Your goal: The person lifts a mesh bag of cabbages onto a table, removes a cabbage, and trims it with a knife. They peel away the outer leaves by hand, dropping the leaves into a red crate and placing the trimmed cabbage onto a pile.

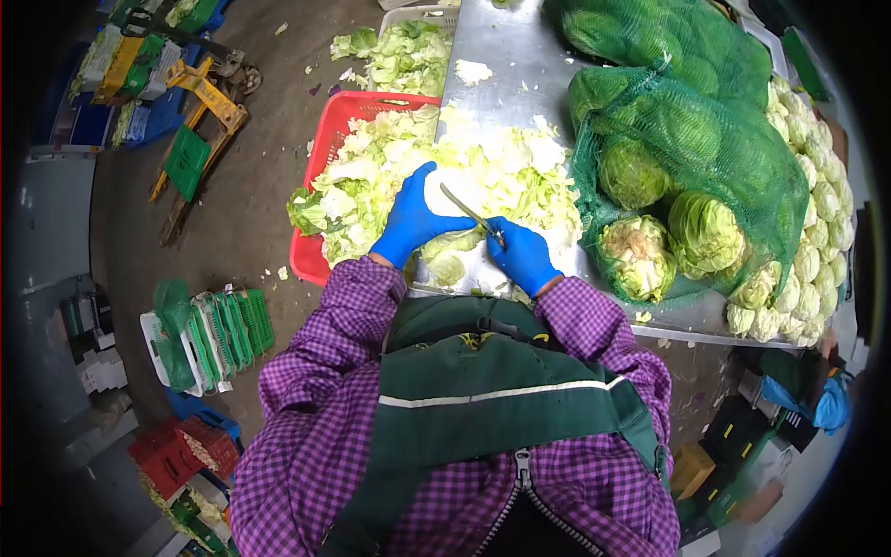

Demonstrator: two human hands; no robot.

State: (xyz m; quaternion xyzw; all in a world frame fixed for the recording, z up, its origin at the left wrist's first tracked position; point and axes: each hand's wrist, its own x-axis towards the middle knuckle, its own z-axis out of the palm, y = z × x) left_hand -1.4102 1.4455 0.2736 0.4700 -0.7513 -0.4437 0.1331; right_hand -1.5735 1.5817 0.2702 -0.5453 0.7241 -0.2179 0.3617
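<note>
My left hand (413,221), in a blue glove, curves its fingers and thumb around the side of a pale cabbage (453,193), whose surface is washed out by glare. A knife (461,202) is in my right hand (522,255), also gloved in blue; its blade points up and left across the cabbage. Loose cabbage leaves (529,176) lie heaped on the metal table (492,51) around both hands. More leaves fill a red crate (325,139) on the left, beside the table edge.
Green net bags (687,121) of cabbages lie at the right, one with whole heads (705,232) at its mouth. Beyond them is a pile of pale trimmed heads (821,213). A yellow pallet jack (209,102) and a stack of crates (223,330) stand on the left floor.
</note>
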